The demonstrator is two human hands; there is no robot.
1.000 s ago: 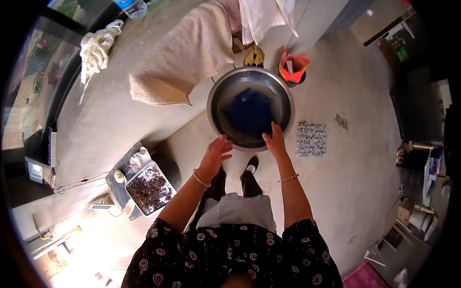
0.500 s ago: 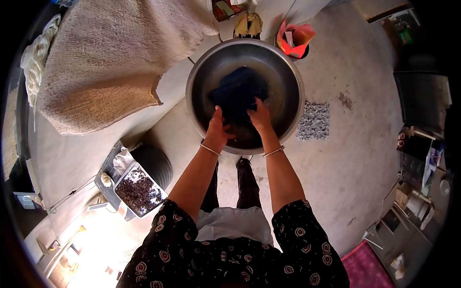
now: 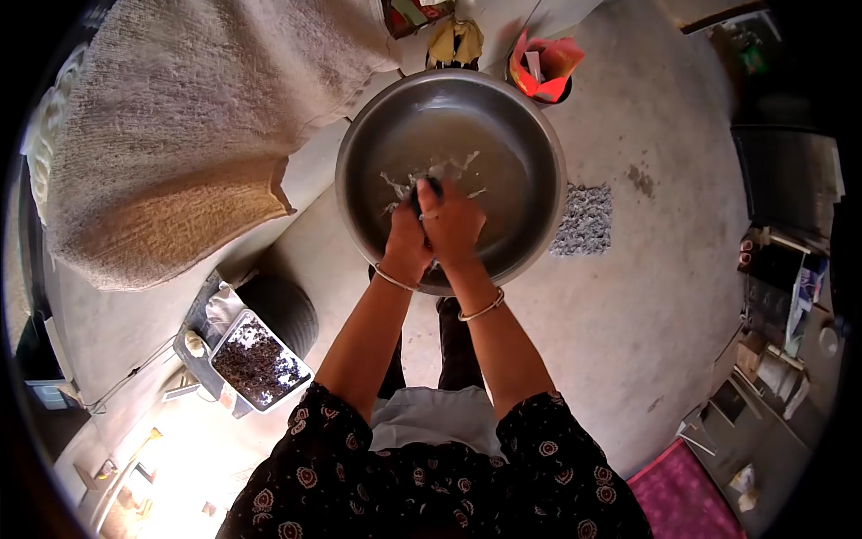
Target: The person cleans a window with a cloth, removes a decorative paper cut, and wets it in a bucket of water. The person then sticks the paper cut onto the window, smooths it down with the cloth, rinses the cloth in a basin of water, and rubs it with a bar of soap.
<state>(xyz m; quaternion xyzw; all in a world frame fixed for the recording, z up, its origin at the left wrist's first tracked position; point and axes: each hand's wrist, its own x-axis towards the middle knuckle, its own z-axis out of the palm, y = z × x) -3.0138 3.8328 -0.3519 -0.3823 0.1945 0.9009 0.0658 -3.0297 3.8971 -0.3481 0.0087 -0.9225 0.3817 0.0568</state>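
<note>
A large round metal basin (image 3: 539, 148) with cloudy water (image 3: 458, 130) fills the middle of the view. My left hand (image 3: 409, 242) and my right hand (image 3: 456, 226) are pressed together above its near half, fingers closed around a dark blue cloth (image 3: 433, 187). Only a small bunched bit of the cloth shows at the top of the hands; the rest is hidden inside the grip. Water splashes (image 3: 395, 186) outward around the fists.
Behind the basin stand a bin with a red bag (image 3: 545, 67) and a yellow cloth (image 3: 455, 41). A beige towel (image 3: 189, 126) hangs at the left. A grey shaggy mat (image 3: 582, 221) lies right of the basin. Lower left is a white tray (image 3: 303, 375) of dark bits.
The blue cloth, spread in the water before, is now gathered up in both hands. My right hand moved left to meet my left hand, and water is splashing.
</note>
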